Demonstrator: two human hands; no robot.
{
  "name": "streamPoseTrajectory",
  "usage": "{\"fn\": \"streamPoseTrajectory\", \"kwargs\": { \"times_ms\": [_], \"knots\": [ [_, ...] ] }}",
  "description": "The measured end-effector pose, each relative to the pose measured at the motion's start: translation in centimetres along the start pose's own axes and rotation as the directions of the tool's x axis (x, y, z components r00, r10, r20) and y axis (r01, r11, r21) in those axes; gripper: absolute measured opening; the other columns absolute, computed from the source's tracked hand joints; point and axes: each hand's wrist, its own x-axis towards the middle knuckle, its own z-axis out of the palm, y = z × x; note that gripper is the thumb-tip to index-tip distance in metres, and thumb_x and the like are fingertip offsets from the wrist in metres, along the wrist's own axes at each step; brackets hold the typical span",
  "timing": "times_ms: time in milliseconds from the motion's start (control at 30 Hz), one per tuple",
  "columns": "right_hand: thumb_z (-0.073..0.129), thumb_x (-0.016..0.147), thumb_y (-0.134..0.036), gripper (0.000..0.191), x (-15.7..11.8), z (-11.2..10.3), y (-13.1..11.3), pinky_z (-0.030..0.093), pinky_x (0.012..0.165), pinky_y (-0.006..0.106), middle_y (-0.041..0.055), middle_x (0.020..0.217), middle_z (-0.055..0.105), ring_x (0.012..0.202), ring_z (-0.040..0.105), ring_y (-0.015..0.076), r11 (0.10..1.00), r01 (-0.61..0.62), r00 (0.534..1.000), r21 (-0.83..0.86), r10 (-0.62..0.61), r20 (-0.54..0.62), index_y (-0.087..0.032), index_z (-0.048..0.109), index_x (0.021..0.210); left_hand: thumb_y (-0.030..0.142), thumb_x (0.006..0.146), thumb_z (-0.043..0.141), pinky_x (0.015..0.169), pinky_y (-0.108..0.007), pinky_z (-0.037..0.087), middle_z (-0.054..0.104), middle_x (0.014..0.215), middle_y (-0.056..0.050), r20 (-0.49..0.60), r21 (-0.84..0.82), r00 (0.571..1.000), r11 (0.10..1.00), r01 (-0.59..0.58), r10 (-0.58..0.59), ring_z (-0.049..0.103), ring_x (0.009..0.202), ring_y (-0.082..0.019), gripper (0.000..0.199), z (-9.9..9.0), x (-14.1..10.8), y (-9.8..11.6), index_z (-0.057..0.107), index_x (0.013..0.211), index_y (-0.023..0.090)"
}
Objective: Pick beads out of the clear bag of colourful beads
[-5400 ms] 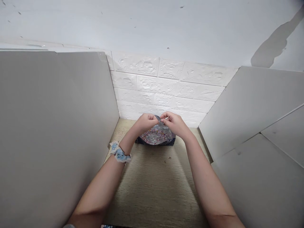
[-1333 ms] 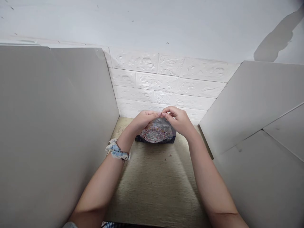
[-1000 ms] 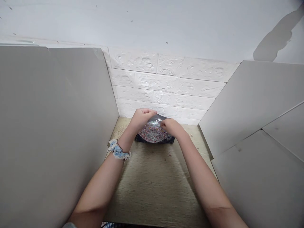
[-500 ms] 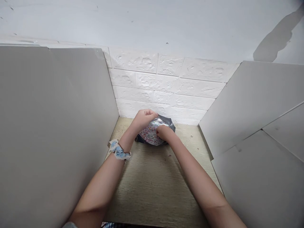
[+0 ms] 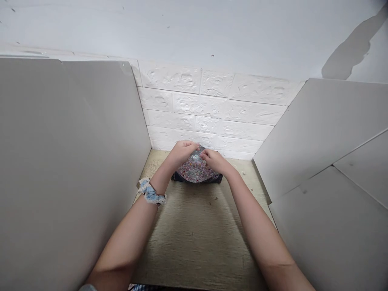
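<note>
A dark pouch with a clear, shiny front (image 5: 196, 169) stands near the back of the wooden table (image 5: 197, 234), and many small pink, white and multicoloured bits show through it. My left hand (image 5: 185, 150) pinches the top edge of the pouch at its upper left. Close beside it, my right hand (image 5: 213, 158) has its fingers closed at the upper right of the pouch; its fingertips touch the top edge. A light blue scrunchie with lace (image 5: 151, 192) circles my left wrist.
A white brick-patterned wall (image 5: 212, 105) rises behind the pouch. Grey panels stand at the left (image 5: 75, 153) and the right (image 5: 321, 141) of the table. A few tiny crumbs lie on the table.
My right hand has moved up from the middle of the pouch's front to its top edge. The pouch's right side now hangs lower and straighter. My left hand has barely moved.
</note>
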Motion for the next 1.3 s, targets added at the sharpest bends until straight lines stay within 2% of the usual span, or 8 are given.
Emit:
{"fn": "streamPoseTrajectory", "kwargs": {
  "times_ms": [100, 200, 300, 400, 633, 833, 1100, 1300],
  "knots": [
    [0.046, 0.076, -0.037, 0.021, -0.2, -1.4, -0.3, 0.039, 0.058, 0.022, 0.0002, 0.074, 0.053, 0.061, 0.048, 0.0093, 0.914, 0.050, 0.999, 0.403, -0.051, -0.008, -0.016, 0.049, 0.079, 0.032, 0.067, 0.052, 0.038, -0.019, 0.016, 0.026, 0.038, 0.008, 0.043, -0.061, 0.999, 0.998, -0.007, 0.010, 0.021, 0.036, -0.004, 0.019, -0.1, 0.0, -0.2, 0.054, 0.065, 0.013],
    [0.057, 0.070, -0.036, 0.024, -0.6, -2.2, -0.8, 0.042, 0.066, 0.023, 0.0003, 0.082, 0.055, 0.063, 0.050, 0.0069, 0.708, 0.061, 0.998, 0.704, -0.059, -0.027, -0.016, 0.049, 0.081, 0.036, 0.066, 0.055, 0.038, -0.019, 0.015, 0.027, 0.039, 0.008, 0.094, -0.098, 0.994, 0.994, -0.039, 0.048, 0.020, 0.036, -0.003, 0.023, -0.2, 0.0, -0.3, 0.055, 0.065, 0.013],
    [0.062, 0.067, -0.030, 0.022, -0.9, -2.5, -1.4, 0.044, 0.072, 0.022, -0.0001, 0.085, 0.057, 0.066, 0.053, 0.0055, 0.531, 0.040, 0.999, 0.846, -0.042, -0.021, -0.017, 0.050, 0.081, 0.039, 0.066, 0.057, 0.038, -0.019, 0.015, 0.027, 0.037, 0.008, 0.119, -0.097, 0.991, 0.994, -0.053, 0.064, 0.021, 0.036, -0.003, 0.026, -0.1, 0.1, -0.4, 0.057, 0.065, 0.013],
    [0.065, 0.065, -0.026, 0.021, -1.0, -2.4, -1.7, 0.045, 0.071, 0.020, -0.0008, 0.081, 0.058, 0.068, 0.055, 0.0054, 0.446, 0.030, 0.999, 0.894, -0.043, -0.012, -0.016, 0.053, 0.080, 0.038, 0.067, 0.058, 0.038, -0.019, 0.017, 0.030, 0.037, 0.007, 0.116, -0.077, 0.991, 0.996, -0.055, 0.064, 0.023, 0.036, -0.003, 0.025, -0.2, 0.1, -0.4, 0.058, 0.066, 0.013],
    [0.067, 0.064, -0.023, 0.018, -0.8, -1.9, -1.6, 0.046, 0.069, 0.019, -0.0020, 0.075, 0.059, 0.067, 0.058, 0.0057, 0.404, 0.015, 0.999, 0.915, -0.049, 0.006, -0.016, 0.055, 0.077, 0.035, 0.066, 0.060, 0.040, -0.019, 0.023, 0.038, 0.041, 0.006, 0.076, -0.081, 0.993, 0.993, -0.087, 0.094, 0.028, 0.039, -0.003, 0.022, -0.1, 0.3, -0.6, 0.059, 0.064, 0.013],
    [0.066, 0.066, -0.023, 0.018, -0.8, -1.8, -1.5, 0.047, 0.069, 0.018, -0.0027, 0.074, 0.059, 0.068, 0.058, 0.0057, 0.440, 0.013, 0.998, 0.898, -0.054, 0.011, -0.016, 0.056, 0.079, 0.033, 0.062, 0.061, 0.049, -0.018, 0.032, 0.057, 0.062, 0.000, -0.001, -0.060, 0.987, 0.985, -0.163, 0.163, 0.044, 0.054, -0.006, 0.023, 0.0, 0.8, -1.1, 0.061, 0.066, 0.011],
    [0.065, 0.067, -0.023, 0.016, -0.7, -1.7, -1.5, 0.047, 0.067, 0.017, -0.0020, 0.077, 0.060, 0.066, 0.058, 0.0050, 0.431, 0.021, 0.998, 0.902, -0.056, 0.003, -0.016, 0.057, 0.078, 0.033, 0.062, 0.059, 0.054, -0.020, 0.035, 0.060, 0.066, -0.002, -0.032, -0.021, 0.986, 0.986, -0.163, 0.162, 0.048, 0.059, -0.008, 0.023, 0.0, 1.0, -1.1, 0.062, 0.068, 0.010],
    [0.065, 0.066, -0.025, 0.017, -0.7, -1.8, -1.6, 0.048, 0.066, 0.017, -0.0016, 0.076, 0.060, 0.065, 0.058, 0.0055, 0.419, 0.015, 0.999, 0.908, -0.041, 0.003, -0.016, 0.058, 0.079, 0.033, 0.061, 0.059, 0.050, -0.020, 0.032, 0.057, 0.062, 0.000, -0.033, -0.018, 0.987, 0.988, -0.156, 0.155, 0.045, 0.054, -0.007, 0.024, 0.0, 1.0, -1.1, 0.061, 0.066, 0.010]
  ]
}}
